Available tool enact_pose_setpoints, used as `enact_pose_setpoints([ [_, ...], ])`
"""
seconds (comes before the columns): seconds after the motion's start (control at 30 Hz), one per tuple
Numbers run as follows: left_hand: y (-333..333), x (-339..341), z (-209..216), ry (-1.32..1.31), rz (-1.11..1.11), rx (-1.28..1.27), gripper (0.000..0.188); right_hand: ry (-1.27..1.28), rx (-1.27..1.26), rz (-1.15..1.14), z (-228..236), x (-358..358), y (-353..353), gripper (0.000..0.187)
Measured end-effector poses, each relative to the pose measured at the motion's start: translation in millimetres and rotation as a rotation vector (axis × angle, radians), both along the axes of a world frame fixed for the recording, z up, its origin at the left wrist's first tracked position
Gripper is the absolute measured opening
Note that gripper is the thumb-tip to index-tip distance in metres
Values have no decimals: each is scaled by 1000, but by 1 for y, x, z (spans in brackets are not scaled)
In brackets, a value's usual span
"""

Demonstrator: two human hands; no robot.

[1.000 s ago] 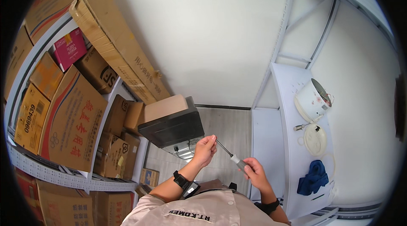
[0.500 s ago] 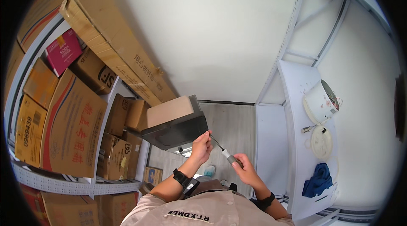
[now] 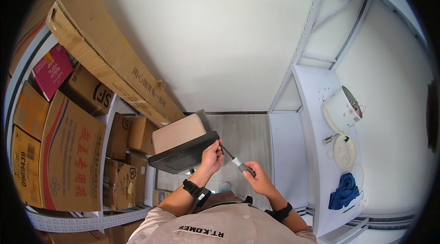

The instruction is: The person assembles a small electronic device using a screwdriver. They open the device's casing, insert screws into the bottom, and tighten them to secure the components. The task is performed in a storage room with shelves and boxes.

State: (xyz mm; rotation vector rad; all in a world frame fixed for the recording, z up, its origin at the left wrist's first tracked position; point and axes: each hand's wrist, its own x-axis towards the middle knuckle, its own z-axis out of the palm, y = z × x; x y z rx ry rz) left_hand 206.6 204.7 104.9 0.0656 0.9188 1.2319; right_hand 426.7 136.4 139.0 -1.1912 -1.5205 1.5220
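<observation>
My right hand [image 3: 257, 178] is wrapped round the grey and white handle of a screwdriver [image 3: 239, 163]. Its dark shaft slants up and left to the fingertips of my left hand [image 3: 212, 158]. That hand is closed in a pinch at the shaft's tip; whatever lies between its fingers is too small to make out. Just beyond the left fingers is the corner of a black, flat-sided object [image 3: 183, 156], with a tan cardboard box [image 3: 179, 132] on top of it. Whether the left fingers touch the black object cannot be told.
Shelves on the left hold several cardboard boxes [image 3: 73, 152] and a magenta box [image 3: 53, 72]. A long carton [image 3: 110, 56] leans against the wall. On the white shelf [image 3: 311, 90] at right are an opened white pot-like appliance [image 3: 338, 109], a round cream part [image 3: 344, 151] and a blue cloth [image 3: 343, 192].
Both hands and the screwdriver have shifted slightly left in the picture. The view has moved too, with the shelves and boxes at left sitting lower. Each hand keeps its closed grip.
</observation>
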Motion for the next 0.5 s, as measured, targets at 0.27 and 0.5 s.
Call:
enact_pose_setpoints([
  [0.27, 14, -9, 0, -11, -28, -36, 18, 28, -15, -14, -6, -8, 10, 29],
  [0.5, 18, -16, -5, -62, -37, -27, 18, 45, -58, -22, -9, -11, 14, 29],
])
